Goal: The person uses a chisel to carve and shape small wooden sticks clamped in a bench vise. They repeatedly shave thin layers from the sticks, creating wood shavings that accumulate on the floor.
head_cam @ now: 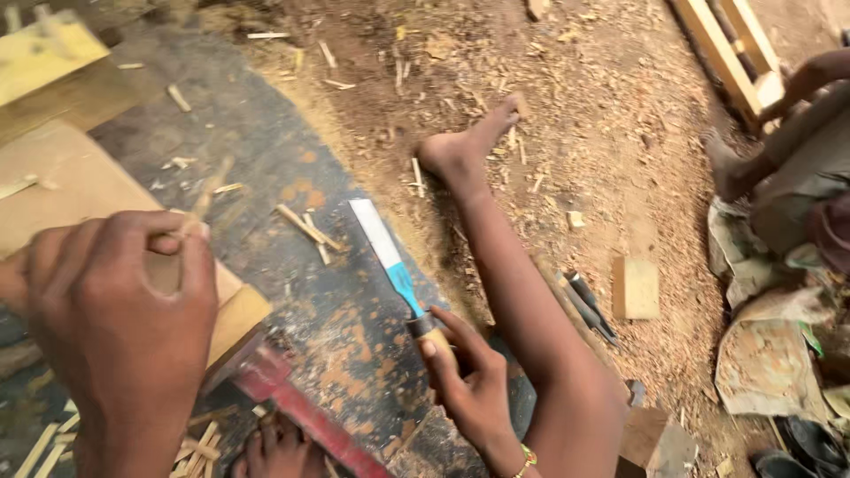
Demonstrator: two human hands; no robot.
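Observation:
My left hand (124, 319) is closed on a thin wooden stick (200, 198) that pokes up past my fingers, over a pale wooden board (71, 190). My right hand (469, 381) grips the wooden handle of a chisel (390, 257) with a blue collar. Its flat metal blade lies pointing away from me on a dark mat (266, 142). My bare leg stretches out to the right of the chisel, with the foot (465, 146) resting on sawdust. The toes of my other foot (276, 447) show at the bottom edge.
Wood chips and sticks litter the mat and the sawdust ground. A red metal bar (301, 412) lies beside the board. A small wooden block (636, 288) and dark hand tools (589, 305) lie right of my leg. Another person (797, 150) sits at the right by a wooden frame (735, 53).

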